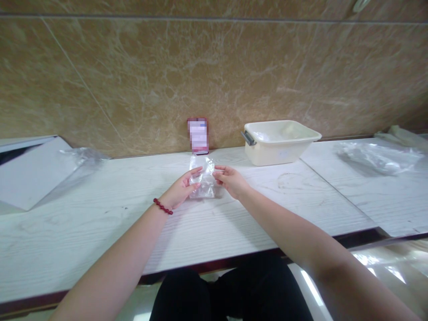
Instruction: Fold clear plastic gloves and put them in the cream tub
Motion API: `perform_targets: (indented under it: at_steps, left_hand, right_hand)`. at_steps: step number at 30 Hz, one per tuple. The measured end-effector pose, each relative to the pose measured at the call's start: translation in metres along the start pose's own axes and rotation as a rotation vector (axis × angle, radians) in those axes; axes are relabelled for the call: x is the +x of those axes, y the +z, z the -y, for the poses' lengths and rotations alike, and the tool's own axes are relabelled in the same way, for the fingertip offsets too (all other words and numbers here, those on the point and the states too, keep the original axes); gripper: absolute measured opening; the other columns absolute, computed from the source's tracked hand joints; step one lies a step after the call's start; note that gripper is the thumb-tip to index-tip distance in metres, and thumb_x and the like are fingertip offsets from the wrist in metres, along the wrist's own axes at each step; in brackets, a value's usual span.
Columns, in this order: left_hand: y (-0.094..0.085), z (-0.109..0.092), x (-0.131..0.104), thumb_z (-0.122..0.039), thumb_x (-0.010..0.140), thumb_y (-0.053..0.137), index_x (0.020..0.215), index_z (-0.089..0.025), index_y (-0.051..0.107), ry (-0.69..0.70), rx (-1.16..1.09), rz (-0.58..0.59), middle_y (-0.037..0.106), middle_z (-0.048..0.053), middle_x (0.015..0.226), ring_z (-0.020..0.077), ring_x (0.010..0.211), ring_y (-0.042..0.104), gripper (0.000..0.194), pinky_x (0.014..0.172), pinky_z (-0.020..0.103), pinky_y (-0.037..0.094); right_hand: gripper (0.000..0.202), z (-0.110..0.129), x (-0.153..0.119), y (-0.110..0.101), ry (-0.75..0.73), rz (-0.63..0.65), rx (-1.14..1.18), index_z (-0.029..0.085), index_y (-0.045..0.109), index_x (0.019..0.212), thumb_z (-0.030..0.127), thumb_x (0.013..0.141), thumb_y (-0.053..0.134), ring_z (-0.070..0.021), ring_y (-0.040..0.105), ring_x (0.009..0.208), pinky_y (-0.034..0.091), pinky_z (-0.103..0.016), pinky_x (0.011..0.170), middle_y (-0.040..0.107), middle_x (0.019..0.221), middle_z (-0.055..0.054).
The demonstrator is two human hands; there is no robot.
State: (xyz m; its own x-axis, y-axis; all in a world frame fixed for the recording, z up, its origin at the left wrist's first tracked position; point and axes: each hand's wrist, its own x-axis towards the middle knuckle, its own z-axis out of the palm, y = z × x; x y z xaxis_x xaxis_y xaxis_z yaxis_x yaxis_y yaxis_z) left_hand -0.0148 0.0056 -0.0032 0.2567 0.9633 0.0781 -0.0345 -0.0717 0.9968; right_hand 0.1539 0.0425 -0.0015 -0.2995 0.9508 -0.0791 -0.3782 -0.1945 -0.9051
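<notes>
A small clear plastic bag (204,191) is held up between both hands over the white wood-grain table. My left hand (182,189), with a red bead bracelet at the wrist, grips the bag's left side between thumb and fingers. On the opposite side, my right hand (232,180) pinches the bag's right edge with thumb and fingertips. The plastic is see-through and shiny; whether anything lies inside cannot be made out.
Behind the bag a phone (199,136) leans upright on the marble wall. A cream plastic bin (279,151) with a grey handle stands right of it. Crumpled clear plastic (384,158) lies far right. An opened white box (36,174) is at left, beside more clear plastic (85,155).
</notes>
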Motion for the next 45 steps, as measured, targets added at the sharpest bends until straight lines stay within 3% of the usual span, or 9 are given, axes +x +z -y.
perform_targets:
  at_steps: [6,14,23,31,39,45]
  left_hand:
    - [0.0012,0.0017,0.0006,-0.019,0.064,0.058,0.114,-0.024,0.045,0.037,0.098,-0.058,0.044,0.004,0.120,0.0176,0.106,0.042,0.052,0.086,0.031,0.036]
    - [0.0016,0.0022,0.0001,-0.019,0.065,0.059,0.115,-0.022,0.045,-0.021,0.063,0.001,0.042,0.006,0.123,0.0155,0.097,0.049,0.052,0.083,0.031,0.038]
    - [0.0068,-0.0039,-0.0030,-0.017,0.063,0.061,0.117,-0.022,0.042,-0.065,0.028,-0.004,0.051,0.008,0.112,0.0102,0.073,0.056,0.058,0.070,0.026,0.044]
    - [0.0084,-0.0051,-0.0027,-0.018,0.063,0.060,0.119,-0.022,0.040,0.028,0.051,-0.075,0.045,0.008,0.120,0.0144,0.088,0.053,0.061,0.076,0.027,0.043]
    - [0.0072,-0.0034,-0.0027,-0.018,0.064,0.059,0.120,-0.024,0.039,0.024,0.116,-0.047,0.043,0.007,0.122,0.0106,0.074,0.056,0.059,0.065,0.024,0.046]
    - [0.0080,-0.0035,-0.0024,-0.017,0.061,0.061,0.116,-0.022,0.043,0.071,0.103,-0.073,0.040,0.007,0.124,0.0159,0.094,0.051,0.058,0.076,0.026,0.044]
  right_hand:
    - [0.034,-0.0016,0.0006,0.0017,-0.010,0.016,0.039,0.016,0.051,0.080,0.016,0.051,0.069,-0.0060,0.051,0.057,0.040,-0.021,0.059,0.058,0.061,0.002]
    - [0.029,-0.0002,-0.0011,0.0029,-0.034,0.031,0.076,0.016,0.049,0.077,0.015,0.054,0.067,-0.0062,0.053,0.057,0.041,-0.022,0.063,0.057,0.059,0.003]
    - [0.030,-0.0003,-0.0010,0.0030,-0.038,0.043,0.095,0.017,0.048,0.076,0.015,0.054,0.068,-0.0063,0.053,0.059,0.042,-0.022,0.064,0.056,0.059,0.004]
    - [0.021,0.0023,-0.0015,0.0036,0.043,0.031,0.090,0.016,0.050,0.072,0.021,0.058,0.065,-0.0064,0.051,0.058,0.041,-0.021,0.060,0.054,0.063,0.002]
    - [0.020,0.0010,-0.0043,0.0034,0.088,0.136,0.006,0.014,0.050,0.057,0.025,0.055,0.067,-0.0047,0.043,0.051,0.036,-0.019,0.054,0.047,0.053,0.005]
    - [0.021,-0.0008,-0.0029,0.0011,0.075,0.141,-0.010,0.014,0.053,0.061,0.024,0.051,0.069,-0.0049,0.044,0.052,0.037,-0.020,0.055,0.049,0.054,0.004]
